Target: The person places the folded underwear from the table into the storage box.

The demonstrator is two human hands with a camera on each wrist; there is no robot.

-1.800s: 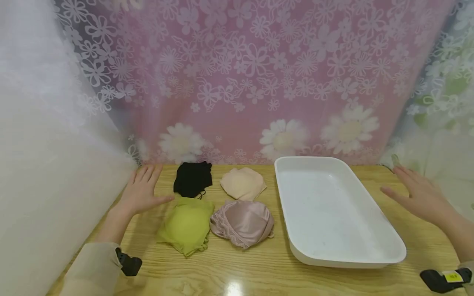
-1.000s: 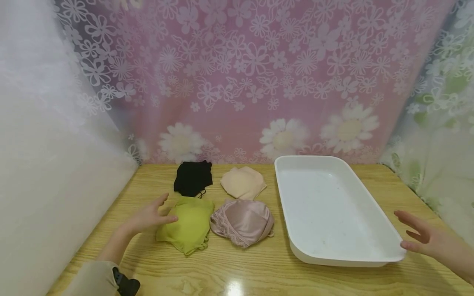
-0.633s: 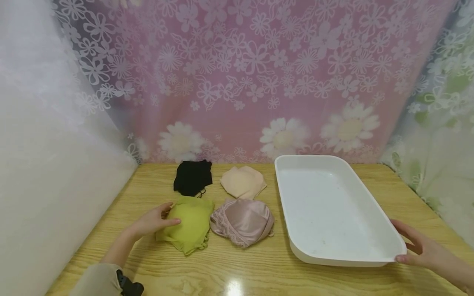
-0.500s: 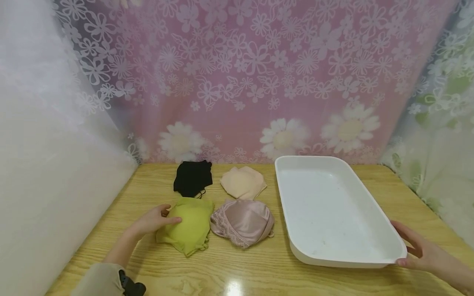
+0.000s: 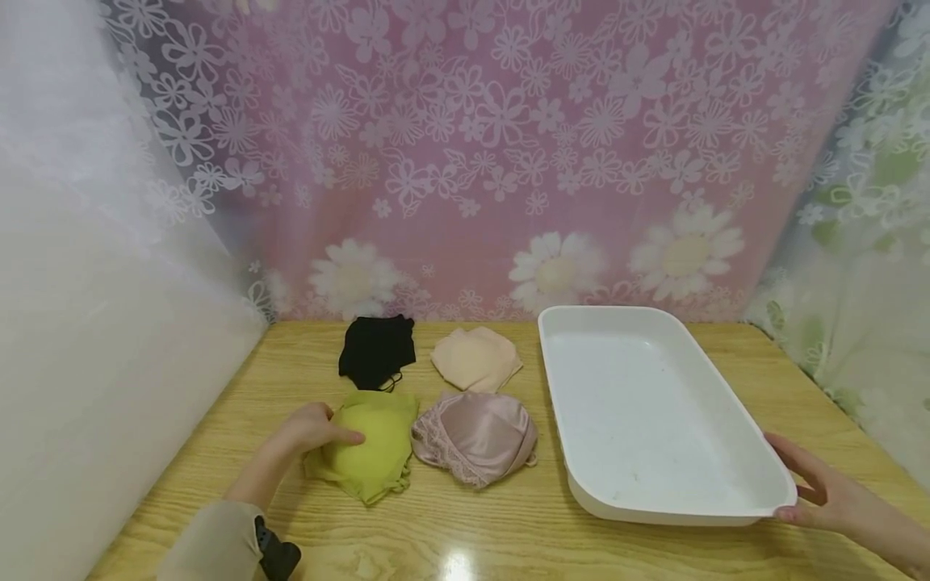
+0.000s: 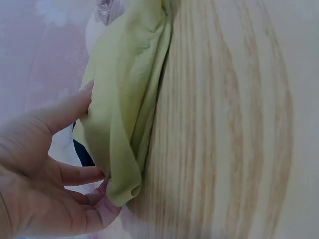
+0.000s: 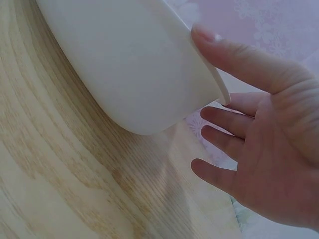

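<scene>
My left hand (image 5: 311, 428) grips the left edge of a folded yellow-green bra (image 5: 378, 444), thumb on top. In the left wrist view its fingers curl at the bra's (image 6: 119, 94) edge, some tips hidden behind the cloth. My right hand (image 5: 824, 488) holds the near right corner of a white tray (image 5: 654, 513). The right wrist view has the thumb on the tray's (image 7: 134, 74) rim and the index finger reaching behind the corner; the other fingers are spread below. A mauve satin bra with lace (image 5: 479, 440) lies just right of the yellow-green one.
Behind these lie a black folded garment (image 5: 378, 351) with a thin strap and a beige folded garment (image 5: 475, 359). All rest on a wood-grain table (image 5: 450, 524). A pink flowered curtain (image 5: 465, 161) hangs at the back, with a pale sheet (image 5: 109, 323) at the left.
Both hands have come down from beside the table's edges. The left has moved right onto the yellow-green bra and taken hold of it; the right has reached the tray's corner.
</scene>
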